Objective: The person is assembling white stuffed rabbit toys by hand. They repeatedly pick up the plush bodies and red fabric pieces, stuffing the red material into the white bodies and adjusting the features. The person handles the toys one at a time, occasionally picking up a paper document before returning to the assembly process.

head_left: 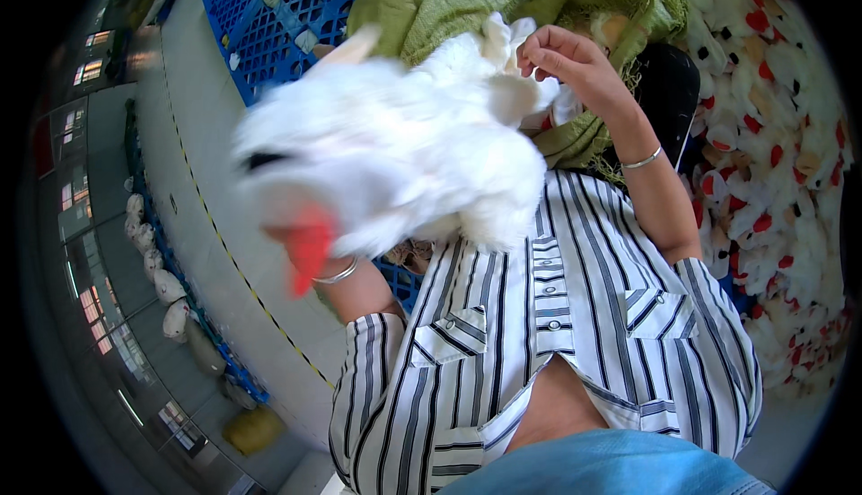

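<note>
A fluffy white plush toy (395,163) with a black nose and a red tongue is held up in front of my chest, its head at the left and smeared by motion. My left wrist (346,281), with a silver bangle, runs up behind the toy's head. The toy hides the fingers of that hand, which supports it from behind. At the toy's far right end, my right hand (575,59) is raised with its fingers curled and pinched together over white cloth parts. Whatever lies between those fingertips is too small to make out.
A green woven sack (449,1) lies open just beyond the toy. Behind it on the left is a blue plastic pallet (278,19) with scraps on it. A large heap of white and red plush pieces (763,163) rises on the right. White bundles (166,286) line the far left.
</note>
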Tool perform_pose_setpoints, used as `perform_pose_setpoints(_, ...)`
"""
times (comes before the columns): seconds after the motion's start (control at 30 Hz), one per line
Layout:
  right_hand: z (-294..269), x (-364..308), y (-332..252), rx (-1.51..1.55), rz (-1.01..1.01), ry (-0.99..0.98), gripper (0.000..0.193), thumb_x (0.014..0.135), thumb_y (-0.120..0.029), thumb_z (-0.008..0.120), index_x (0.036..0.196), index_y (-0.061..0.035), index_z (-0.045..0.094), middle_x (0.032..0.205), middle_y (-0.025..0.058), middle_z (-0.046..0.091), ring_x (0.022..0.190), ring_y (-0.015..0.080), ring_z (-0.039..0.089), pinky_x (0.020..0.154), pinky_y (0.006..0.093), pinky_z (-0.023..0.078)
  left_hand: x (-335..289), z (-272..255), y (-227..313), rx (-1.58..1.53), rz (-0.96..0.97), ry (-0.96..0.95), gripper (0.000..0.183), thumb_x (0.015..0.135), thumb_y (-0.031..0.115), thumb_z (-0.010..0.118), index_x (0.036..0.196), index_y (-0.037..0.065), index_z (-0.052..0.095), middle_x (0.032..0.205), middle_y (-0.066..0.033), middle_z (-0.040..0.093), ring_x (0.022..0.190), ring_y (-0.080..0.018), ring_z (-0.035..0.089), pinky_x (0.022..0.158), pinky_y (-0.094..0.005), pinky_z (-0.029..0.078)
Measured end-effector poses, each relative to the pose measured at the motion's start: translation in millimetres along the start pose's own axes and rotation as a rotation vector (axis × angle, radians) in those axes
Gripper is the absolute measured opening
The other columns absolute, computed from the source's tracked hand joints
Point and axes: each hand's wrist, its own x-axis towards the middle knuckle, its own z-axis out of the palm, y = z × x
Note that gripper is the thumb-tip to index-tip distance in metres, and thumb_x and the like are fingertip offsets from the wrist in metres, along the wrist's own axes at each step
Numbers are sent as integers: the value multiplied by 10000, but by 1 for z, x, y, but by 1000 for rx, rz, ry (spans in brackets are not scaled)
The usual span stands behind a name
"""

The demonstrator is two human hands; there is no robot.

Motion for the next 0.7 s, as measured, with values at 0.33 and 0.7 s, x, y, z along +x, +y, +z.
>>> perform_pose_setpoints(0.33,9,3,17,-36,90,-19,204,1002,-286,599,1010,-85,627,952,-17,658,897,71,604,803,239,461,44,66,60,-181,134,-19,488,973,235,522,1365,-52,475,1363,-203,534,1226,-343,546,1054,-494,438)
perform_pose_setpoints(0.7,35,10,15,136,-11,-142,568,932,-384,685,1308,5,511,1159,89,644,1045,144,635,925,296,489,63,118,46,-112,223,-163,595,1028,417,392,1426,-25,414,1438,-197,481,1314,-385,488,1094,-561,414)
